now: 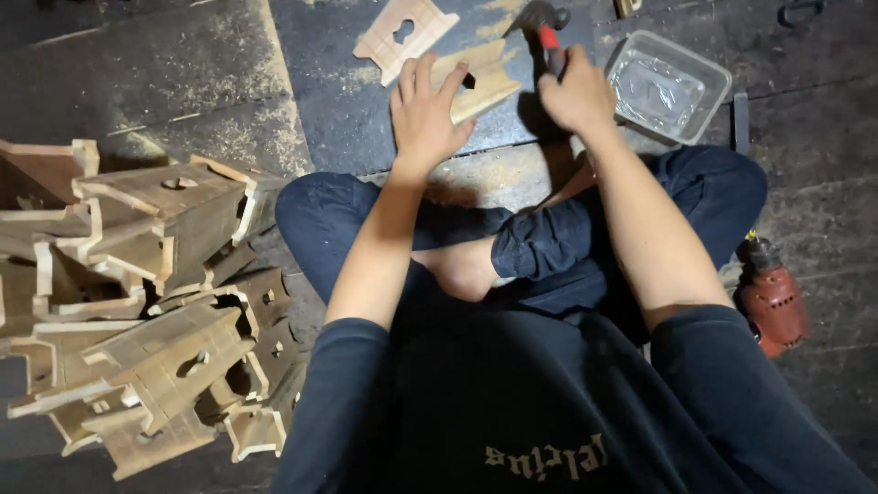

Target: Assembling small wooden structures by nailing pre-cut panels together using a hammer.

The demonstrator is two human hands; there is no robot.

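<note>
Seated person at work on the floor point(183, 64), viewed from the head camera. The wooden board with a slot point(480, 82) lies on the dark floor just ahead of the crossed legs, tilted across the view. The left hand point(425, 114) rests flat on the board's near end, fingers spread, its grip open and pressing down rather than closing round anything. The right hand point(576, 91) has its grip closed round the handle of a hammer point(546, 27), whose dark head hangs above the board's far end; the handle shows a red band. A second slotted wooden board point(405, 35) lies on the floor just beyond the first, touching or nearly touching it; which cannot be told. A clear plastic tray point(668, 84) stands to the right of the hammer hand, near the right knee. A red power drill point(771, 302) lies on the floor beside the right thigh. A pile of small wooden stools point(155, 302) fills the left side of the floor, well apart from both hands. Sawdust is scattered over the floor.
</note>
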